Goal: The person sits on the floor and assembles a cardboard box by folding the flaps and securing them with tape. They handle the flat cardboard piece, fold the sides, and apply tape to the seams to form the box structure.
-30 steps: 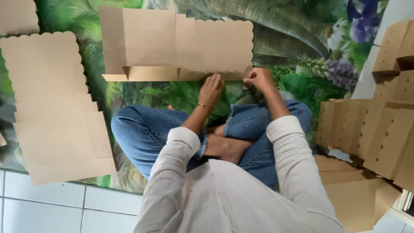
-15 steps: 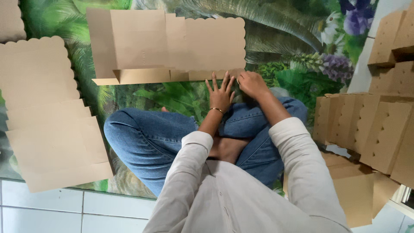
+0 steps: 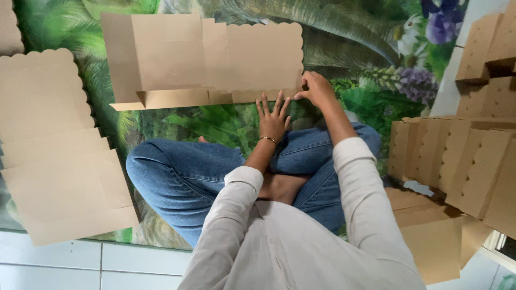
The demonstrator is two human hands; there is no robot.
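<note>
1. Two bare hands worked at the near edge of a flat cardboard box blank (image 3: pixel 215 56) that lay on a mat printed with leaves and flowers (image 3: pixel 344 48).
2. The left hand (image 3: pixel 273 117) was spread open, fingers splayed and reaching forward, their tips touching the folded strip along the blank's near edge; it gripped nothing.
3. A thin bracelet (image 3: pixel 267 139) circled the left wrist, just behind the hand.
4. The right hand (image 3: pixel 316 88) sat just beside the left, slightly farther forward, its fingers curled and pinching the blank's near right corner.
5. The blank stretched away from both hands to the left, with scalloped edges on its right part and a narrow flap raised along its near side.
6. Behind the hands, the person's crossed legs in blue jeans (image 3: pixel 188 177) rested on the mat.
7. Well to the left of the left hand lay a stack of flat blanks (image 3: pixel 54 145).
8. Well to the right of the right hand stood folded cardboard boxes (image 3: pixel 462 161), stacked together.
</note>
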